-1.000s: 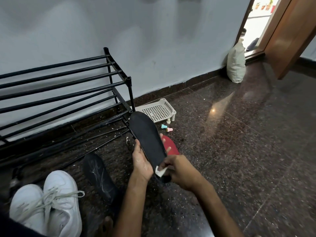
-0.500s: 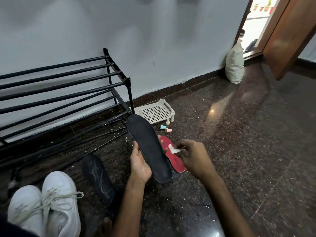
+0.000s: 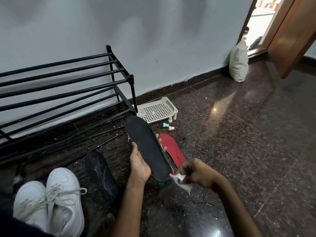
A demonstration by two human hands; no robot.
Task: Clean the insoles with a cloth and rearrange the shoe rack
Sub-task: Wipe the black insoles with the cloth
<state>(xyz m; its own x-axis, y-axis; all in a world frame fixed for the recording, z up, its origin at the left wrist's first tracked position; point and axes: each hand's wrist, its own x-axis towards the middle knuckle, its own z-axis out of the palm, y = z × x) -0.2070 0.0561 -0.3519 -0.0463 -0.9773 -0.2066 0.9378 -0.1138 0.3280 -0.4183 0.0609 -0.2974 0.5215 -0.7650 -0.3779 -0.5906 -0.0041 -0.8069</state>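
My left hand (image 3: 139,164) holds a black insole (image 3: 147,146) from below, toe end pointing away toward the rack. My right hand (image 3: 196,172) pinches a small white cloth (image 3: 179,178) at the insole's near heel end. A red insole (image 3: 172,151) lies on the floor just right of the black one, partly hidden behind it. A second black insole (image 3: 100,173), streaked with white marks, lies on the floor to the left. The black metal shoe rack (image 3: 68,93) stands against the wall with bare shelves.
A pair of white sneakers (image 3: 49,202) sits at the lower left. A white plastic basket tray (image 3: 157,111) and small pastel pieces (image 3: 168,126) lie beside the rack's right end. A white sack (image 3: 238,63) leans by the open wooden door (image 3: 294,35). Dark polished floor extends right.
My right hand with the cloth has moved from over the red insole back down toward me, to the heel end of the black insole. The left hand keeps its hold.
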